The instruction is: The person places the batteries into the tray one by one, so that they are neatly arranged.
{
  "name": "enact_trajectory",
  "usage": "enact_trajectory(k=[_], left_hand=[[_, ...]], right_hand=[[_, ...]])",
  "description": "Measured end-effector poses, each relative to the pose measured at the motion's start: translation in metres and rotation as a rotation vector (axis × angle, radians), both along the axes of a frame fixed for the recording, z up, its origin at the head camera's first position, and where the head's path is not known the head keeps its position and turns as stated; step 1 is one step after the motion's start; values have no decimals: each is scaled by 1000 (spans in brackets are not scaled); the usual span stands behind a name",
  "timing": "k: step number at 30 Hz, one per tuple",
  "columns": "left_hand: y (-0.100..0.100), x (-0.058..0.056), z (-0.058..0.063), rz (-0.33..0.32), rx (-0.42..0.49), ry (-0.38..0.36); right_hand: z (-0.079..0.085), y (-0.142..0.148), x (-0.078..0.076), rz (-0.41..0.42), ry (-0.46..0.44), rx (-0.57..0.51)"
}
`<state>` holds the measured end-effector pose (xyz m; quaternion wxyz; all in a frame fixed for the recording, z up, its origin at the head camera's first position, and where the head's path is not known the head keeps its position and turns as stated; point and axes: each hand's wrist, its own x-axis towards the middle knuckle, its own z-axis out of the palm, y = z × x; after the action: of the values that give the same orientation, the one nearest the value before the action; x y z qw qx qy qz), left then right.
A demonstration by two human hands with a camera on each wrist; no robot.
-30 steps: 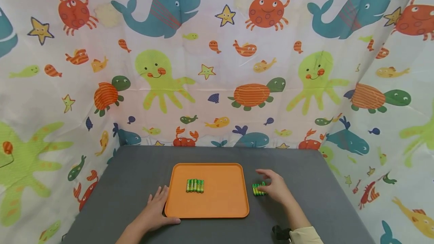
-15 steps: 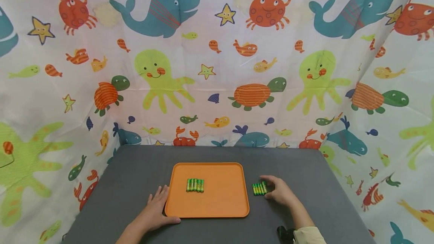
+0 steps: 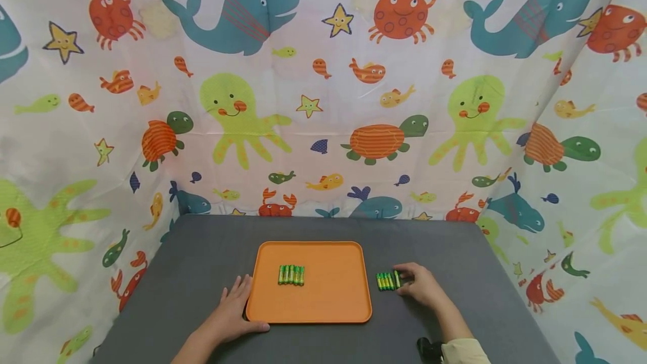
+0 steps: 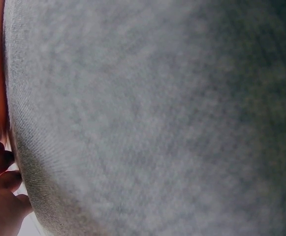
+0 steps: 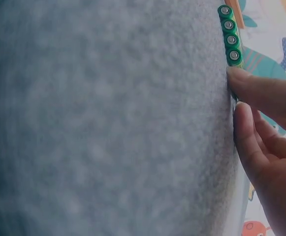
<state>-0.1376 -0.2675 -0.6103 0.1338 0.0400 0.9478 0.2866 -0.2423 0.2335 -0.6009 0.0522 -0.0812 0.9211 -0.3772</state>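
Fingers spread, my left hand (image 3: 231, 309) rests against the near-left corner of an orange tray (image 3: 328, 310). Its thumb lies along the front rim, also seen in the left wrist view. Several green batteries (image 3: 291, 275) stand side by side in a row inside the tray. Right of the tray, a second row of batteries (image 3: 384, 281) lies on the table. At that row's right end my right hand (image 3: 420, 286) pinches one battery (image 3: 397, 279), slightly apart from the others. The right wrist view shows flat ends of the row (image 5: 231, 40) beside the fingertips; the held battery is mostly hidden there.
A dark grey cloth-covered table (image 3: 313, 344) lies under everything. A white curtain (image 3: 323, 145) printed with sea animals stands behind and along both sides. A black strap-like object (image 3: 429, 348) sits at my right wrist, by the pale sleeve (image 3: 464, 351).
My right hand has moved from above the right-hand row to its right end and drawn one battery slightly rightward from it. My left hand and the tray stay in place.
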Motion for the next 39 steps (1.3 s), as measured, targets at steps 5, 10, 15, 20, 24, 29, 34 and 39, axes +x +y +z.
enact_trajectory(k=[5,10,15,20,24,29,34,39], left_hand=[[-1,-2,0,-4,-6,6],[-2,-2,-3,0,4,-5],[-1,-1,-1,2,8,-5],[-1,-1,1,-4,9,-1],[-1,-2,-2,3,5,-4],[1,-2,-1,13,3,-12],[1,-1,2,16,4,-21],[2,0,3,10,2,-20]], right_hand=[[3,1,-1,-43,-18,-16],[10,2,-2,-89,-4,-59],[20,-1,-3,-79,16,-114],[33,-9,-2,-58,29,-138],[43,-19,0,-34,50,-144],[53,-33,1,-7,60,-169],[58,-46,0,18,43,-199],[64,-62,0,10,24,-230]])
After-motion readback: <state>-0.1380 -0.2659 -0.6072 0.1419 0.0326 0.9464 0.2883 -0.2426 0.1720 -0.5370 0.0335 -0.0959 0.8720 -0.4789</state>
